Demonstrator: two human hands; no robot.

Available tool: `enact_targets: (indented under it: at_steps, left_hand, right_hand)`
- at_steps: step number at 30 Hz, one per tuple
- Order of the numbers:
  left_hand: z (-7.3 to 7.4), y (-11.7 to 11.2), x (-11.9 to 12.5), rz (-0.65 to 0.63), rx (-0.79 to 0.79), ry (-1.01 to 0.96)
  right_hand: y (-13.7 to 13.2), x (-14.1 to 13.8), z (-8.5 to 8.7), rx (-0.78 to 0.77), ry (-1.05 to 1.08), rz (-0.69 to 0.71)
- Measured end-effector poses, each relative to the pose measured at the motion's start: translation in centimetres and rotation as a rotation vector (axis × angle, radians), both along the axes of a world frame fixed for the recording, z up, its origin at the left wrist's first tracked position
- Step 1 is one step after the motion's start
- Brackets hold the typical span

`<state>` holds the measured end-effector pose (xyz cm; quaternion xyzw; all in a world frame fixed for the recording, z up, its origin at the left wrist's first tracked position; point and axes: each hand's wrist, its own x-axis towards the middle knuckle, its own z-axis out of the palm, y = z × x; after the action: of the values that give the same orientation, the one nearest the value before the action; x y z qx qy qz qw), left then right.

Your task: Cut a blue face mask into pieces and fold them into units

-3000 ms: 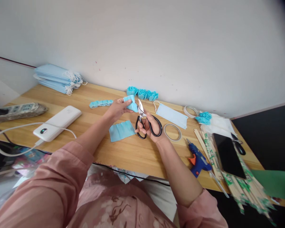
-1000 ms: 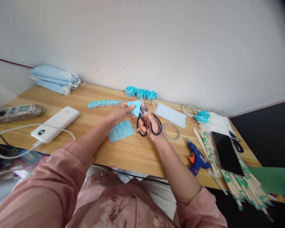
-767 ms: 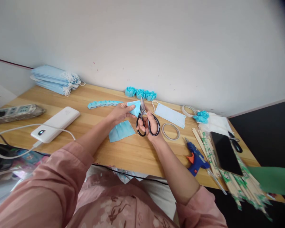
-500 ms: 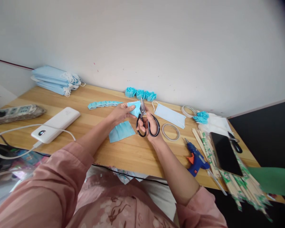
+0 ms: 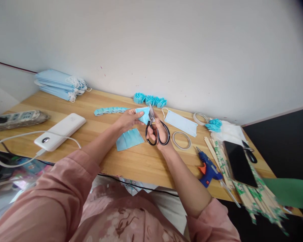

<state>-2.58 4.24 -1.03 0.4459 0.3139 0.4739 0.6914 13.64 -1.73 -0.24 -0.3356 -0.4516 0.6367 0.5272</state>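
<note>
Between thumb and fingers, my left hand (image 5: 129, 120) pinches a folded piece of blue mask fabric (image 5: 142, 115). My right hand (image 5: 159, 132) holds black-handled scissors (image 5: 152, 116), fingers through the loops. The blades point up at the right edge of the fabric; whether they are cutting into it I cannot tell. Below my left hand a flat blue fabric piece (image 5: 130, 139) lies on the table. A pleated blue strip (image 5: 109, 111) lies to the left, partly behind that hand. Beyond the hands stand several blue fabric roses (image 5: 149, 99) in a row against the wall.
Right of my hands lie a face mask (image 5: 181, 123), tape rolls (image 5: 181, 140), a blue glue gun (image 5: 208, 168), a phone (image 5: 239, 163) and wrapped chopsticks (image 5: 261, 203). At left are stacked masks (image 5: 55, 84), a white power bank (image 5: 60, 131) with its cable, and a power strip (image 5: 17, 120).
Hardly anything differs. The scissor handles look slightly closer together, while both hands and the fabric stay in place. The view has shifted a touch.
</note>
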Motion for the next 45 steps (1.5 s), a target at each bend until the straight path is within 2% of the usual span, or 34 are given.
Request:
enact_targets:
  at_steps: [12, 20, 24, 26, 27, 30, 32, 34, 36, 39, 42, 43, 45]
  left_hand:
    - [0.2, 0.0, -0.2, 0.049, -0.009, -0.002]
    - [0.5, 0.3, -0.5, 0.170, -0.087, -0.060]
    - [0.4, 0.8, -0.7, 0.184, -0.095, -0.113]
    - [0.5, 0.9, -0.8, 0.199, -0.094, -0.140]
    - [0.6, 1.0, -0.9, 0.210, -0.093, -0.152]
    - [0.9, 1.1, -1.0, 0.240, -0.101, -0.171]
    - [1.0, 1.0, -0.9, 0.246, -0.114, -0.164]
    - [1.0, 0.7, -0.6, 0.222, -0.115, -0.147]
    - [1.0, 0.4, -0.1, 0.180, -0.097, -0.122]
    - [0.9, -0.1, 0.4, 0.147, -0.057, -0.084]
    - [0.9, -0.5, 0.8, 0.138, -0.012, -0.069]
    - [0.9, -0.6, 0.8, 0.135, -0.003, -0.066]
    - [0.9, -0.8, 0.9, 0.132, 0.004, -0.059]
  right_hand:
    - [-0.2, -0.2, 0.3, 0.086, -0.122, -0.048]
    - [1.4, 2.2, 1.2, 0.075, -0.070, -0.317]
    - [2.1, 3.8, 1.5, 0.220, -0.164, -0.216]
    - [2.2, 4.3, 1.6, 0.279, -0.374, -0.202]
    - [2.2, 4.6, 1.6, 0.297, -0.547, -0.216]
    - [1.8, 5.3, 1.8, 0.313, -1.248, -0.227]
    - [1.3, 5.9, 2.2, 0.281, -1.633, -0.136]
    - [0.9, 6.4, 2.8, 0.263, -1.803, -0.071]
    - [0.6, 6.5, 3.5, 0.313, -1.779, -0.138]
    - [0.7, 5.3, 4.1, 0.433, -1.431, -0.303]
    - [1.3, 2.8, 3.5, 0.404, -0.974, -0.252]
    - [1.6, 1.9, 3.1, 0.371, -0.900, -0.210]
    - [2.2, 0.4, 2.0, 0.331, -0.831, -0.251]
